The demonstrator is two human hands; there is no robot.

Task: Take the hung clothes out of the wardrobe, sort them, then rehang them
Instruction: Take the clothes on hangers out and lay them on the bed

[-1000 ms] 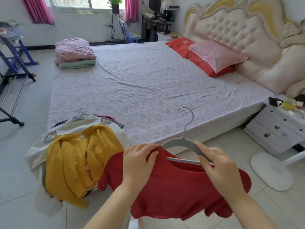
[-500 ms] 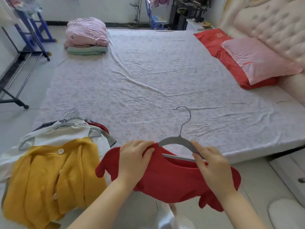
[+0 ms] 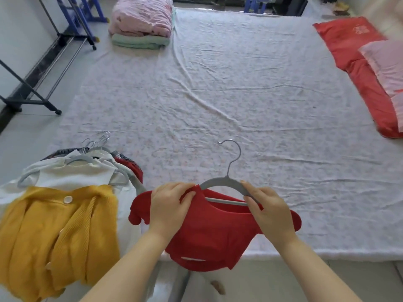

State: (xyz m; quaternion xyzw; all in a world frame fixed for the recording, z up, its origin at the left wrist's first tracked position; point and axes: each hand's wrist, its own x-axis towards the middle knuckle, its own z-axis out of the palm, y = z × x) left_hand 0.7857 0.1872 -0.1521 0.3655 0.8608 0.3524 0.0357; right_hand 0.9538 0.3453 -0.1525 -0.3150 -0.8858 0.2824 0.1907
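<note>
A red top (image 3: 209, 234) hangs on a grey hanger (image 3: 226, 182) over the bed's near edge. My left hand (image 3: 172, 203) grips the top's left shoulder where it covers the hanger's arm. My right hand (image 3: 268, 208) holds the hanger's right arm and the fabric there. The hanger's metal hook points up and away from me. At the left, a pile of clothes on hangers lies on the bed corner: a yellow buttoned cardigan (image 3: 54, 234) on top of a white garment (image 3: 74, 173), with several hooks (image 3: 98, 140) sticking out behind.
The wide bed (image 3: 239, 101) has a pale flowered sheet. Folded pink and green bedding (image 3: 141, 22) sits at its far left corner, a red pillow (image 3: 357, 68) and a pink pillow (image 3: 386, 66) at the right. A dark clothes rack (image 3: 32, 88) stands on the floor at the left.
I have come closer to the bed and look further down; the headboard and bedside cabinet have left the view. Both hands hold the red top and hanger as before.
</note>
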